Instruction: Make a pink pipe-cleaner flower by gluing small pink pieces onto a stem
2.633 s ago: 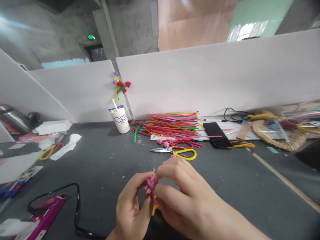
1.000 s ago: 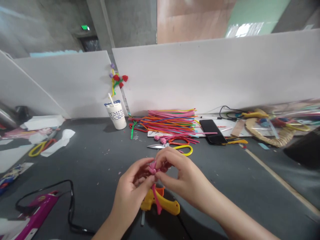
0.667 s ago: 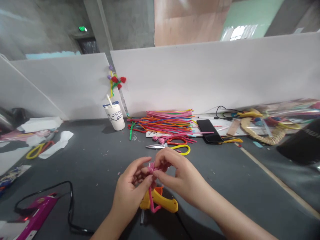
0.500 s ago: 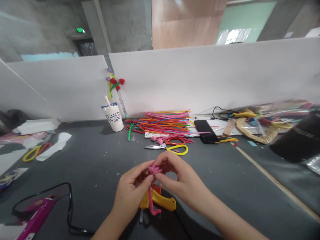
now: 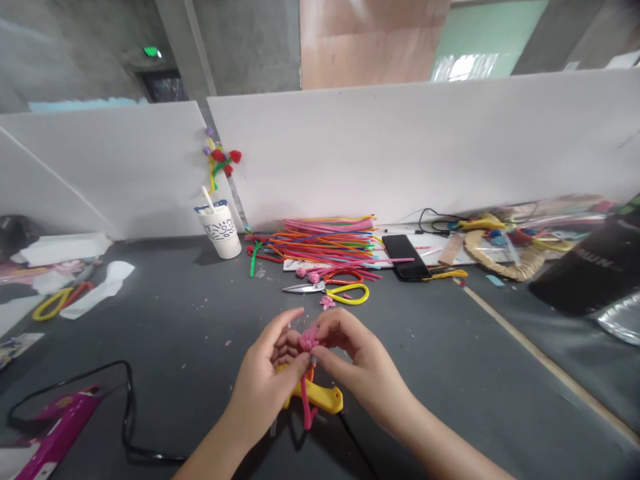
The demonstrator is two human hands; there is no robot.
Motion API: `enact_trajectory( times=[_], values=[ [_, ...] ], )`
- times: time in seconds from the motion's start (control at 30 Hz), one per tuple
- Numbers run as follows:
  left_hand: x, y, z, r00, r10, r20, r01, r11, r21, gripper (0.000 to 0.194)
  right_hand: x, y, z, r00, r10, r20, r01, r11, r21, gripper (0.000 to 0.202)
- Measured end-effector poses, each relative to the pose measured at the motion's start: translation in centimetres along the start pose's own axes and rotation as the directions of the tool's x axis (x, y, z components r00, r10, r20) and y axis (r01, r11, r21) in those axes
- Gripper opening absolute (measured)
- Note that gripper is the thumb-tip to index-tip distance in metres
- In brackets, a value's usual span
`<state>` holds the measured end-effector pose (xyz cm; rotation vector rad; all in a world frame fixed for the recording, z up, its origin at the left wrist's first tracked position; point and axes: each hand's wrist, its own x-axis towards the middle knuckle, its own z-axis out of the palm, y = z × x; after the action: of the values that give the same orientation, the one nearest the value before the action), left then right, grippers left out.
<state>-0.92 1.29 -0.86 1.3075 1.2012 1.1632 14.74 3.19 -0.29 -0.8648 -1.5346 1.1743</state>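
Between my two hands is a pink pipe cleaner flower (image 5: 309,339), its stem (image 5: 306,403) hanging down and bent at the lower end. My left hand (image 5: 267,373) pinches it from below with the thumb, its index finger lifted away. My right hand (image 5: 355,353) grips the right side of the bloom between thumb and fingertips. Under the flower lies a yellow glue gun (image 5: 323,397), partly hidden by my left hand. Beyond my hands are scissors (image 5: 345,291) with a red and a yellow handle. Small pink pieces (image 5: 327,303) lie beside them.
A pile of coloured pipe cleaners (image 5: 330,240) lies against the white partition (image 5: 400,147), with a phone (image 5: 405,257) to its right. A patterned cup (image 5: 220,230) stands left. A purple glue gun (image 5: 67,427) with a black cord is near left; a black cylinder (image 5: 590,273) stands right.
My left index finger has lifted off the flower. The small pink pieces near the scissors now show past my fingers. The view has shifted slightly.
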Motion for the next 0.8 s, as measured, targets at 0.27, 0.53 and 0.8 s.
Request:
enact_trajectory(
  times=[0.27, 0.53, 0.8],
  values=[
    [-0.12, 0.10, -0.71, 0.953, 0.292, 0.083, -0.303, 0.915, 0.267, 0.023, -0.35, -0.23, 0.21, 0.999, 0.024, -0.040, -0.020, 0.997, 0.080, 0.009],
    [-0.38, 0.24, -0.73, 0.966, 0.253, 0.058, -0.259, 0.941, 0.216, 0.042, -0.31, -0.09, 0.38, 0.998, 0.061, 0.024, -0.064, 0.983, 0.174, 0.007],
    [-0.30, 0.82, -0.55, 0.987, 0.153, 0.046, -0.158, 0.979, 0.127, 0.026, -0.60, -0.27, 0.34, 0.992, 0.123, 0.022, -0.125, 0.974, 0.188, 0.009]
  ],
)
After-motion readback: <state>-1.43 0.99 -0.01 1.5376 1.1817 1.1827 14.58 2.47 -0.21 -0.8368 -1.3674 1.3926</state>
